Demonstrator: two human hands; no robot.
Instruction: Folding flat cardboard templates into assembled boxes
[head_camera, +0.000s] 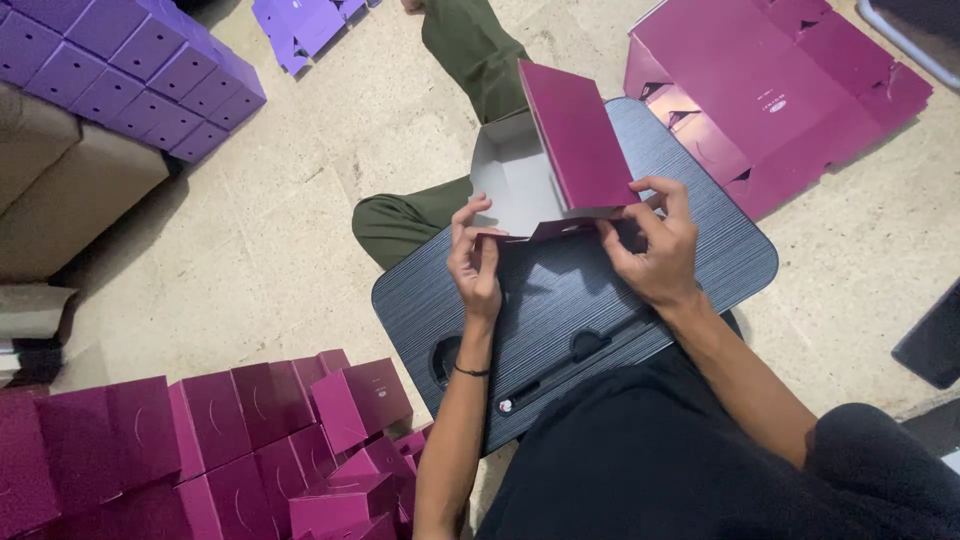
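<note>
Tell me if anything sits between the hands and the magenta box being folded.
Nothing visible does. The left hand and right hand both already pinch the half-folded magenta box at its front flap, above the dark lap tray.

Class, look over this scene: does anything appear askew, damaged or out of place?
Nothing looks damaged. The folded magenta cardboard boxes at lower left lie tumbled at mixed angles, unlike the purple cardboard boxes in neat rows at upper left.
</note>
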